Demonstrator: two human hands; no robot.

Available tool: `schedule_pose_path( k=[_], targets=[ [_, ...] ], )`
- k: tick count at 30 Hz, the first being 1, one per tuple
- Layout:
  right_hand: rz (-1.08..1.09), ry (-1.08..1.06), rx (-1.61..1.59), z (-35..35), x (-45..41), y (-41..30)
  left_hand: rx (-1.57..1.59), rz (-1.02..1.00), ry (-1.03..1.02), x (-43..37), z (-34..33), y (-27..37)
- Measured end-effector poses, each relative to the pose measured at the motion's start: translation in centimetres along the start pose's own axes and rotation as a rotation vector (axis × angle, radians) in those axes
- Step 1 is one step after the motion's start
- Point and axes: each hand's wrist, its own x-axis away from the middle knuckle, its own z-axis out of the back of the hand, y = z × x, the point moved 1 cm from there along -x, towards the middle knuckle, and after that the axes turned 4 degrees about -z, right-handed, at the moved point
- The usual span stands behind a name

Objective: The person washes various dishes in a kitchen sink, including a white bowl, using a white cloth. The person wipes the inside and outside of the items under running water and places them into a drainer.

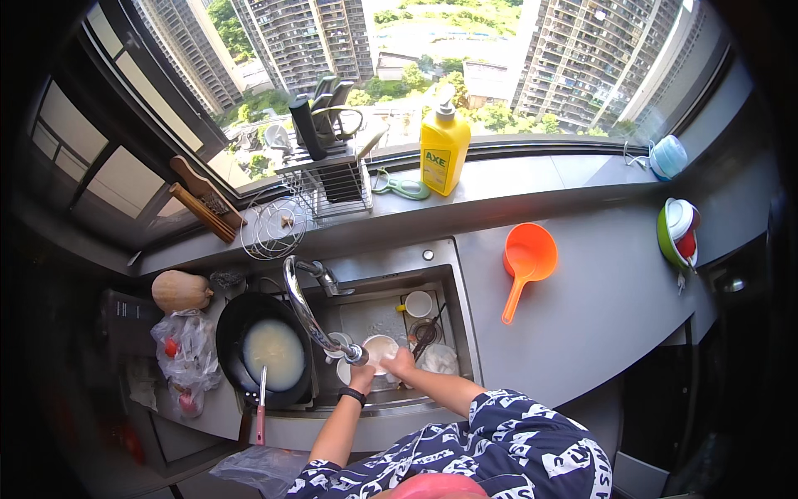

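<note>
Both my hands are over the stainless steel sink [471,324], under the chrome faucet [305,305]. Between them is a white bowl [378,349]. My left hand [361,377] grips its near left side, partly hidden by the spray head. My right hand [399,363] is on its right rim. A white cup [336,343] stands left of the bowl, and part of another white dish [343,372] shows below it. Farther back in the basin sits a white mug [418,304] with a yellow handle. A crumpled white cloth or bag [440,360] lies right of my right hand.
A black wok [227,337] of cloudy liquid, with a pink-handled utensil [260,418] in it, stands left of the sink. An orange dipper [528,256] lies on the right counter. Along the ledge are a yellow detergent bottle [444,153] and a knife rack [336,184].
</note>
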Motion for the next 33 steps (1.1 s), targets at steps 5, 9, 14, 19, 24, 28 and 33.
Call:
schedule_pose_path(
  k=[5,9,14,19,24,28,33],
  targets=[
    [-0.29,0.004,-0.405,-2.6,-0.2,1.2,-0.146,-0.138,0.022,-2.0,1.4,-3.2],
    [-0.198,-0.043,-0.151,-0.9,0.9,1.2,0.079,0.043,0.093,1.3,-2.5,0.3],
    [0.431,0.066,0.156,1.8,-2.3,2.1,-0.165,0.237,-0.15,1.9,-1.3,1.3],
    [-0.177,0.079,-0.333,-0.2,0.5,0.7,0.43,-0.035,0.121,2.5,-3.8,-1.4],
    [0.044,-0.094,0.188,1.4,-0.9,1.5,-0.053,0.144,0.075,2.9,-3.2,1.9],
    [0.12,-0.066,0.117,3.3,-0.1,-1.4,-0.657,-0.308,0.037,0.0,2.1,-1.3],
    [-0.091,-0.138,-0.248,-0.5,-0.4,0.5,-0.061,-0.047,0.153,0.3,-0.9,-0.4]
  ],
)
